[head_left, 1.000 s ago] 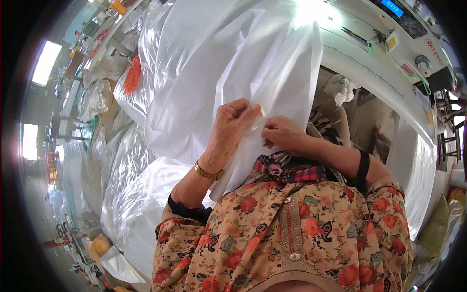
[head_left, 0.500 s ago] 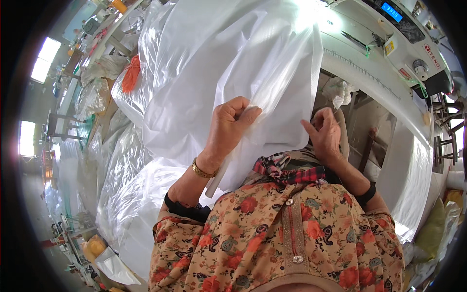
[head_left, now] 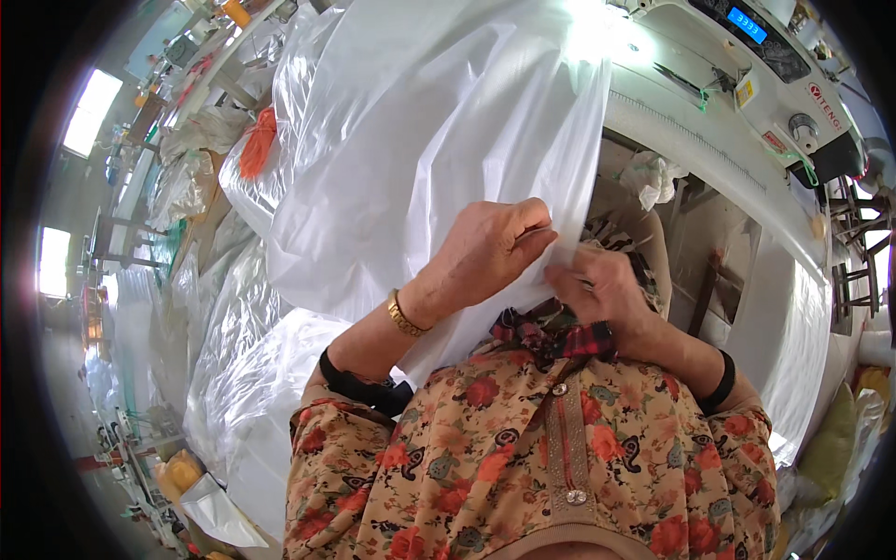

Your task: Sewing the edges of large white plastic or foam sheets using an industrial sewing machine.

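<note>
A large translucent white plastic sheet (head_left: pixel 373 205) hangs in folds from the sewing table down across my lap. My left hand (head_left: pixel 499 252), with a gold watch on its wrist, is closed on the sheet near its right edge, thumb against the curled fingers. Close beside its fingertips, at the same edge, is my right hand (head_left: pixel 602 294). Its fingers are curled in and slightly blurred, and they seem to pinch the sheet's edge. The exact grip there is partly hidden.
A white sewing machine (head_left: pixel 793 103) with a lit display stands at the upper right on its pale table (head_left: pixel 681 121). Tweezers (head_left: pixel 679 78) lie near the bright lamp. Orange strands (head_left: pixel 259 145) and heaped clear plastic (head_left: pixel 229 336) are at left. A crumpled white bag (head_left: pixel 651 177) hangs below the table.
My left hand has moved right along the sheet, drawing its edge with it. My right hand has come left and down, from apart with spread fingers to curled beside the left.
</note>
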Motion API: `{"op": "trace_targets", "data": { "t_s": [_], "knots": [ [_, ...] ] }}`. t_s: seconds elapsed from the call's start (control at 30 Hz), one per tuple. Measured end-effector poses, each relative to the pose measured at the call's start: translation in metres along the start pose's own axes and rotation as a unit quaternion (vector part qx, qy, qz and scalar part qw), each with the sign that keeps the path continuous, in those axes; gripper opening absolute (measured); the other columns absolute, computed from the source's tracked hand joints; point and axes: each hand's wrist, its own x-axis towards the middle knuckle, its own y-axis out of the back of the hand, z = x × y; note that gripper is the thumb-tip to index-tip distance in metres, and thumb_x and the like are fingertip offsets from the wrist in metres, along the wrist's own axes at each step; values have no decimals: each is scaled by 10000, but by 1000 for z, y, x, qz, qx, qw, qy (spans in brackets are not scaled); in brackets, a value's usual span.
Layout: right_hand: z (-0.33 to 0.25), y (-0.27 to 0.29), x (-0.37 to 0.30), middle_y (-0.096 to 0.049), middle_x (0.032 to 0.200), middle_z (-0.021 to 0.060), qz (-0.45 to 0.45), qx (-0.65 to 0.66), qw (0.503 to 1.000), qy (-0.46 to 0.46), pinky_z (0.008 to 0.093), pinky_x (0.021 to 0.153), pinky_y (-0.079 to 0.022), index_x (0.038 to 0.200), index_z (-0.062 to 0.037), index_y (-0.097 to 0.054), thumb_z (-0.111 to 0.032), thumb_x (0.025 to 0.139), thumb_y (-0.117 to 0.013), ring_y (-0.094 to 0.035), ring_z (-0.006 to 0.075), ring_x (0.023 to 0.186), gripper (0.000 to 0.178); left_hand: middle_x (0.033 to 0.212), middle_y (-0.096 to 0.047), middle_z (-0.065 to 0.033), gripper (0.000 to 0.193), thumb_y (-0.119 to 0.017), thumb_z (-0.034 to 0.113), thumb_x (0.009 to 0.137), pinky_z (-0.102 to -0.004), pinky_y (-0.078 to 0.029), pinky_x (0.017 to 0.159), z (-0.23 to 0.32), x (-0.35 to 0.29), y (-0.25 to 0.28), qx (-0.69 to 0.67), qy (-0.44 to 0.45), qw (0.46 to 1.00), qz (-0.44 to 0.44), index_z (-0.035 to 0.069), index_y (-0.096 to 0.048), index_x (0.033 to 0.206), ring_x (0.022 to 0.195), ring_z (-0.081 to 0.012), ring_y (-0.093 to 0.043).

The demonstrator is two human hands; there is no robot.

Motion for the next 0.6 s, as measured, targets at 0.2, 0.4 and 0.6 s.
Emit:
{"op": "trace_targets", "data": {
  "t_s": [0.2, 0.4, 0.6],
  "knots": [
    [13, -20, -4, -622, 707, 148, -89, -219, 965, 112, 441, 637, -498, 794, -17, -583, -174, 837, -620, -633, 344, 664, 166, 631, -487, -158, 46, -573, 8, 903, -348, -406, 538, -6, -11, -18, -94, 34, 995, -10, -10, -542, 875, 544, -266, -408],
    [12, -24, 3, -602, 733, 132, -140, -313, 927, 151, 411, 697, -510, 792, -9, -597, -140, 798, -632, -624, 330, 713, 136, 613, -377, -68, 140, -576, 77, 941, -303, -357, 515, -7, -15, -15, -195, 120, 973, -31, -13, -522, 848, 579, -101, -345],
    [24, -1, 29, -590, 724, 104, -183, -298, 899, 263, 383, 653, -511, 757, -38, -587, -105, 787, -625, -615, 293, 679, 83, 614, -361, -16, 197, -606, 137, 950, -274, -332, 505, -17, -25, -4, -129, 135, 981, -45, -13, -533, 846, 601, -64, -325]
  ]
}}
